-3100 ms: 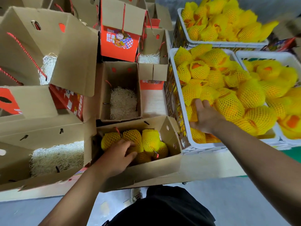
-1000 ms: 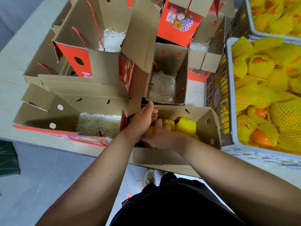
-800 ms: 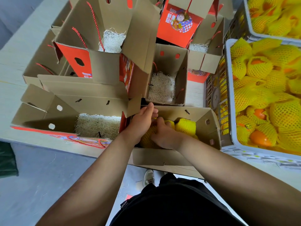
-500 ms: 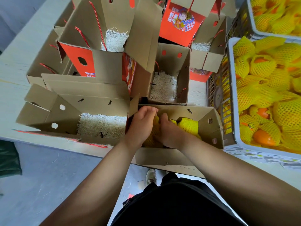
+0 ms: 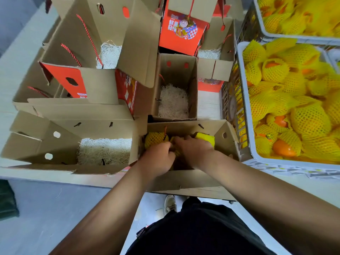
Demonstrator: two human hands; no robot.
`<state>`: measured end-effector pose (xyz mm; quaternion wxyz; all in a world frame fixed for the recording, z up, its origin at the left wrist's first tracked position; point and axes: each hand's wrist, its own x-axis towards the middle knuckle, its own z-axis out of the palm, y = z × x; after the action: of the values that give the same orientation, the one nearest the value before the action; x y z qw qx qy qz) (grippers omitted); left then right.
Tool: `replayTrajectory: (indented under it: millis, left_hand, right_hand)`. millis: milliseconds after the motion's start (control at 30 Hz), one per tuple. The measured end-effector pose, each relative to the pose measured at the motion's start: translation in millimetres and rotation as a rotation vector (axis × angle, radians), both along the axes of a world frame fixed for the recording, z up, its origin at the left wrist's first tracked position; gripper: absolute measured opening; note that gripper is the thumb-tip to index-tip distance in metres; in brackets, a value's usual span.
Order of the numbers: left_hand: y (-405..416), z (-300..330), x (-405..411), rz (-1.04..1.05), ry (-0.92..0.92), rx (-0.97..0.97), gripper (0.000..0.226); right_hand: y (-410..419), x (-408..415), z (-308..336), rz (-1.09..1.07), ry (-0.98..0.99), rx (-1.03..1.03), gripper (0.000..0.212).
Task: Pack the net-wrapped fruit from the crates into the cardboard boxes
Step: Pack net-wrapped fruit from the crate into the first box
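Both bare forearms reaching forward and down, converging inside the open brown cardboard box (image 5: 223, 134) nearest the body. Left hand (image 5: 159, 157) knuckles-up, fingers curled downward onto a yellow foam-net-wrapped fruit (image 5: 154, 139) at the left end of that box; thumb hidden, so cannot tell whether truly clamped or only pressing. Right hand (image 5: 195, 150) just beside the left, nearly touching it, back of the hand facing up, fingers bent down among the netted fruit in the middle of the box; grip hidden underneath, cannot tell whether closed on anything. Another yellow net-wrapped piece (image 5: 205, 138) showing beyond the right hand, toward the right end of the box. Red cord handle (image 5: 165, 131) hanging over the far wall of the box, above the left-end fruit.

Right of that box, touching its end flap: white plastic lattice crate (image 5: 247, 111) heaped with yellow-netted orange fruit (image 5: 311, 118), some orange skin showing through. Second similar crate (image 5: 261, 19) beyond it, also full. Left of the box: wide open cardboard box with white shredded paper padding (image 5: 104, 150). Directly behind the box: smaller open cardboard box lined with white shred (image 5: 173, 103). Farther back: red printed carton (image 5: 181, 32) standing upright. Below the box: black clothing and a pale shoe (image 5: 170, 204) on grey floor.
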<state>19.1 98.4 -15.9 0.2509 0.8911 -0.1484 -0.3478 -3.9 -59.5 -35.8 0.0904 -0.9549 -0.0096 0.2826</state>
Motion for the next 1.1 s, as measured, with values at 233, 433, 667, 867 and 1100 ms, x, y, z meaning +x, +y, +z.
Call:
replayTrajectory:
  millis: [233, 433, 667, 867, 1100]
  left_hand:
    - [-0.6, 0.5, 3.6, -0.182, -0.177, 0.052, 0.038]
    - [1.3, 0.7, 2.7, -0.16, -0.194, -0.076, 0.038]
    - [-16.0, -2.1, 5.0, -0.339, -0.346, 0.033, 0.054]
    - [-28.4, -9.8, 0.9, -0.411, -0.44, 0.202, 0.061]
    - [-40.4, -1.7, -3.2, -0.251, -0.308, 0.101, 0.052]
  right_hand:
    - [-17.4, -0.7, -14.0, 0.035, -0.068, -0.049, 0.068]
    - [-14.3, 10.2, -17.5, -0.189, -0.052, 0.085, 0.064]
    - [-30.8, 12.9, -6.7, -0.347, -0.027, 0.116, 0.056]
    - [-43.5, -15.1, 9.9, -0.233, -0.256, 0.061, 0.066]
    - [-45.9, -12.2, -9.1, -0.495, 0.159, 0.068, 0.069]
